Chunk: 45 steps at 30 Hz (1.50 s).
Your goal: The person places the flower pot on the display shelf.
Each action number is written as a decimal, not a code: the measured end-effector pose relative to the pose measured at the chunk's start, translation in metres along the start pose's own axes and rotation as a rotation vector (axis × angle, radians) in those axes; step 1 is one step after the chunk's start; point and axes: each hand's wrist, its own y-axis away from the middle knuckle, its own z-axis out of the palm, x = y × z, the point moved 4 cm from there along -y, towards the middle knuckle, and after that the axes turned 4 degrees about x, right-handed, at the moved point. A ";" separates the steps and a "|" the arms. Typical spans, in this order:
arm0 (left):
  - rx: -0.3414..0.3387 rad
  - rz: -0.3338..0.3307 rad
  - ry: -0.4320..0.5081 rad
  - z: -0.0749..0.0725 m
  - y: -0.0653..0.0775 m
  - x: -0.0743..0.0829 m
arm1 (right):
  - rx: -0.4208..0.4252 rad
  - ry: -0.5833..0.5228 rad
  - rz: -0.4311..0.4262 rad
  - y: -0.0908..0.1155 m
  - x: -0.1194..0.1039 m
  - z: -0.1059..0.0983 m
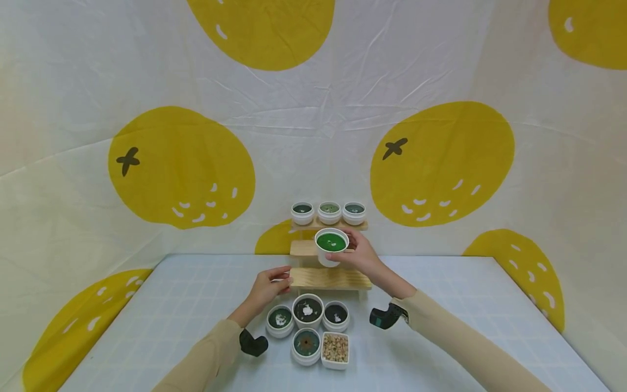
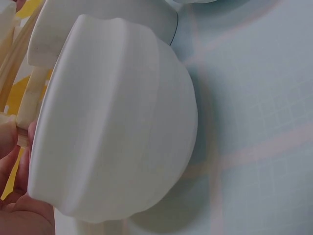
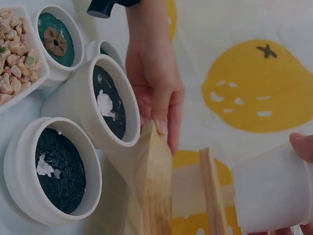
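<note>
My right hand (image 1: 361,255) holds a white cup (image 1: 331,243) with a bright green, glossy filling, raised over the wooden tiered stand (image 1: 330,279). In the right wrist view its fingers (image 3: 304,147) lie against the side of the cup (image 3: 271,191). With thumb and fingers, my left hand (image 1: 266,287) pinches the left end of the stand's lowest step; the right wrist view shows the same left hand (image 3: 155,90) at the board's corner. A white bowl (image 2: 117,122) fills most of the left wrist view, close beside the left fingers.
Three small bowls (image 1: 330,213) line the top step. In front of the stand are a taller cup (image 1: 307,325) with dark filling and several white bowls (image 1: 280,333). A square dish (image 1: 335,365) holds pale, pebble-like bits. Behind hangs a fruit-patterned cloth (image 1: 313,141).
</note>
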 end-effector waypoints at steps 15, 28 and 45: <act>0.003 -0.002 -0.003 0.000 0.002 0.004 | 0.004 0.025 -0.057 -0.019 -0.005 0.022; -0.009 -0.002 -0.031 0.001 0.001 0.003 | 0.015 0.043 -0.057 -0.031 -0.004 0.039; -0.010 0.000 -0.026 0.001 0.000 0.002 | 0.005 0.034 -0.048 -0.035 -0.002 0.050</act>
